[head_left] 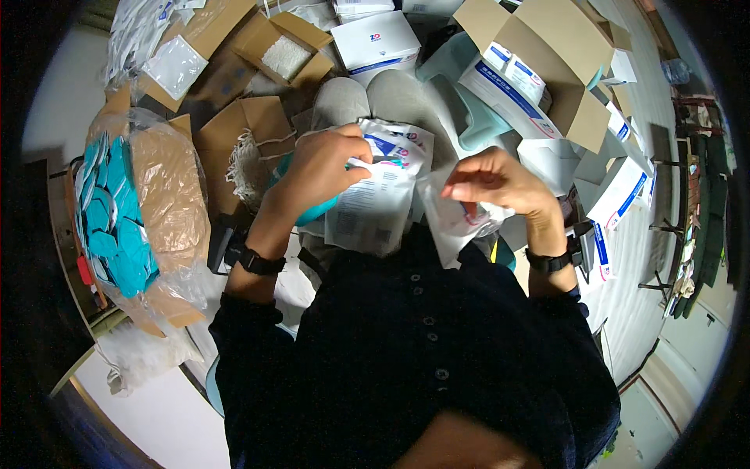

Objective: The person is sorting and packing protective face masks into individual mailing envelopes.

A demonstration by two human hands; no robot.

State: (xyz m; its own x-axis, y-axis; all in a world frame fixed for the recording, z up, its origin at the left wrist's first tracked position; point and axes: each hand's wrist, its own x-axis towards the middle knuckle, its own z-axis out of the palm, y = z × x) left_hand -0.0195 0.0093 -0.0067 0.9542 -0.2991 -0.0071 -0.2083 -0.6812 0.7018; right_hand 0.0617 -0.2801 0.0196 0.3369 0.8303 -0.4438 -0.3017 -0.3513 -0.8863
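Observation:
My left hand [332, 166] is above my lap with thumb and forefinger pinched together. A bit of white shows at the fingertips, but I cannot make out what they grip. Under that hand is a smooth teal piece [316, 213], mostly hidden by my hand and wrist. Printed white packets [371, 207] with blue and pink marks lie overlapped on my lap beside the left fingertips. To the right, my right hand [500, 184] has curled fingers around a white packet [447, 223], partly see-through, which hangs tilted toward my shirt.
At left stands a plastic-lined carton [168, 184] full of teal pieces [117, 219]. Another carton [223, 137] holds white cords [246, 168]. Ahead are a small carton [285, 47] of white material and a white box [379, 43]. An open carton [578, 47] with packets stands at far right.

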